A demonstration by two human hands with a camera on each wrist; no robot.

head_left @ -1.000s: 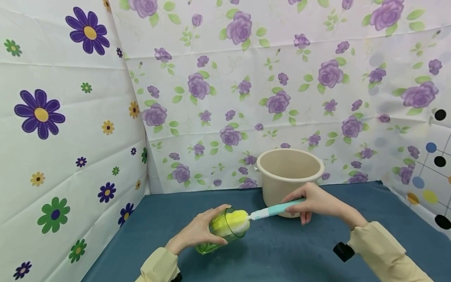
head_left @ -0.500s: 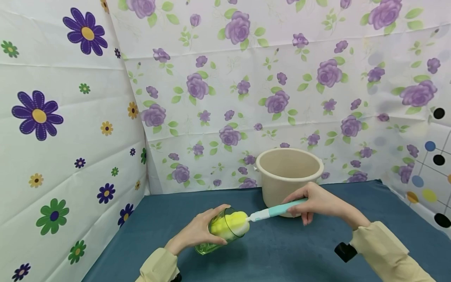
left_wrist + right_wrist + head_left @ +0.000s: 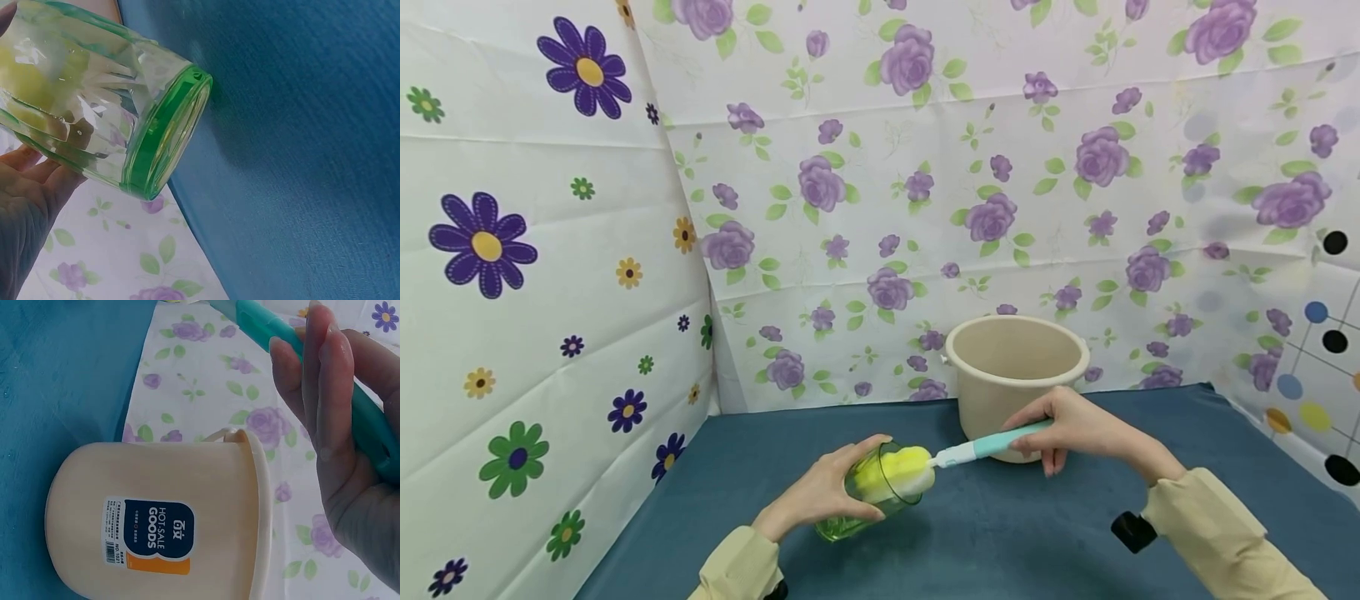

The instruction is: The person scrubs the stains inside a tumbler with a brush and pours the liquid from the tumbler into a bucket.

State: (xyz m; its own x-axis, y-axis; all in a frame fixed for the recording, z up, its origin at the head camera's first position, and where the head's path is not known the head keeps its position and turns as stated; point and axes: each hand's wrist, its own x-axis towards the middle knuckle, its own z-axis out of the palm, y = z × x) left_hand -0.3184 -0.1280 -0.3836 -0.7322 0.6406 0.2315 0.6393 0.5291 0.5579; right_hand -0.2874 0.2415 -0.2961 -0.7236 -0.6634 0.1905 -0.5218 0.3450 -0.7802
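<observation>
My left hand grips a clear green-tinted glass, tilted with its mouth toward the right. In the left wrist view its thick green base points away from the hand, and the fingers lie along its side. A sponge cup brush is partly inside the glass; its yellow and white sponge head sticks out a little past the rim. My right hand holds the brush by its teal and white handle. In the right wrist view the teal handle passes between thumb and fingers.
A beige bucket with a HOT-SALE GOODS label stands at the back, just behind the right hand. Blue cloth covers the table. Flowered sheets hang behind and at the left.
The sponge head has shifted very slightly outward from the glass, toward the right. Both hands keep nearly the same place, and the glass stays tilted in the left hand.
</observation>
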